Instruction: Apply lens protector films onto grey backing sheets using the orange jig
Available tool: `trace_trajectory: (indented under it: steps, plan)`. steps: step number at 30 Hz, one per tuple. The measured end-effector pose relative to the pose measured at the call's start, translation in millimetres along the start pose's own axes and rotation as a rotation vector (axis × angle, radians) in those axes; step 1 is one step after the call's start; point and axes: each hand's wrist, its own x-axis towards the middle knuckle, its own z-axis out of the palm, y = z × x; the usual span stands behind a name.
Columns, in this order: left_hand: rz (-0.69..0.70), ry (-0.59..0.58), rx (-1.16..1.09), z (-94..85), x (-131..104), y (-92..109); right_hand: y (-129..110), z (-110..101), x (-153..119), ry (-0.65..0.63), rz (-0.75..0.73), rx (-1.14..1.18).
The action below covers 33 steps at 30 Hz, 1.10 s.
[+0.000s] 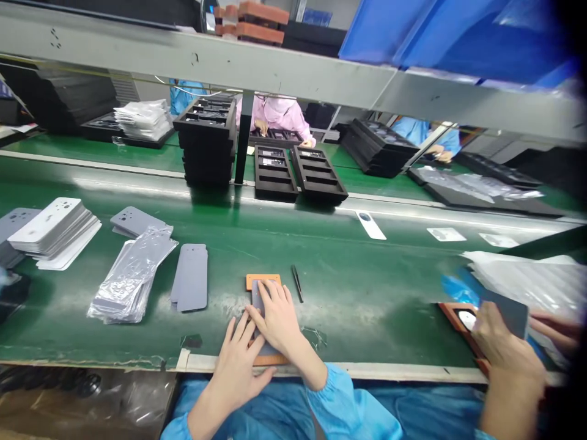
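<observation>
In front of me a grey phone back panel [255, 298] lies in an orange fixture [263, 278] at the bench's front edge. My right hand [280, 321] lies on the panel with its fingers stretched toward the far end. Beside it my left hand [238, 360] is spread, fingertips at the panel's left side and near my right wrist. Both hands cover much of the panel. Black tweezers [297, 284] lie just right of the fixture. To the left are loose grey panels [192, 278] and a stack of panels in clear plastic [132, 278].
White panels [52, 226] are stacked at far left. At right, a co-worker's hand [498, 336] holds a dark panel over another orange fixture [452, 311]. Black trays [275, 177] stand behind, below a grey shelf beam [293, 67]. White cards [371, 226] lie at back right.
</observation>
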Motion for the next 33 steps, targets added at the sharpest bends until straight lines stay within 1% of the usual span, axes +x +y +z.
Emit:
trace_trajectory:
  steps: [2,6,9,11,13,15,18,21,22,24,27,29,31,33]
  plan:
    - [-0.005,0.030,-0.018,0.0,0.5,1.2,4.3,0.5,-11.2,0.009,0.015,0.009]
    - [-0.034,0.069,-0.074,-0.2,2.2,5.9,19.0,3.2,-45.2,0.004,0.053,0.040]
    - [-0.080,0.117,-0.155,1.6,3.8,7.4,24.9,1.9,-66.1,0.000,0.123,0.132]
    - [-0.120,0.154,-0.249,2.6,5.5,6.1,22.6,-0.9,-72.1,0.003,0.140,0.225]
    - [-0.175,0.189,-0.367,1.6,7.8,3.5,17.0,-4.3,-71.0,0.002,0.131,0.329]
    - [-0.251,0.220,-0.490,-1.6,10.3,0.6,12.1,-6.9,-64.4,0.019,0.132,0.394]
    - [-0.365,0.243,-0.670,-9.0,12.7,-2.3,11.5,-8.9,-50.9,0.061,0.215,0.386]
    - [-0.461,0.236,-0.857,-14.7,12.2,-2.9,11.4,-12.8,-44.8,0.051,0.294,0.388]
    - [-0.495,0.237,-0.931,-15.7,11.8,-2.8,9.1,-15.7,-45.6,0.059,0.293,0.406]
    - [-0.572,0.260,-1.111,-16.8,11.4,-3.1,0.6,-23.9,-50.5,0.069,0.242,0.485]
    - [-0.723,0.342,-1.413,-17.9,12.5,-6.3,-13.7,-36.2,-57.3,-0.018,0.145,0.661]
    - [-0.856,0.398,-1.561,-19.0,13.4,-10.0,-17.8,-38.2,-57.4,-0.073,0.142,0.676]
    - [-0.966,0.445,-1.641,-20.6,13.8,-13.3,-16.8,-33.3,-55.2,-0.102,0.186,0.620]
    - [-1.009,0.472,-1.681,-22.8,14.2,-15.2,-14.4,-23.7,-53.2,-0.171,0.229,0.638]
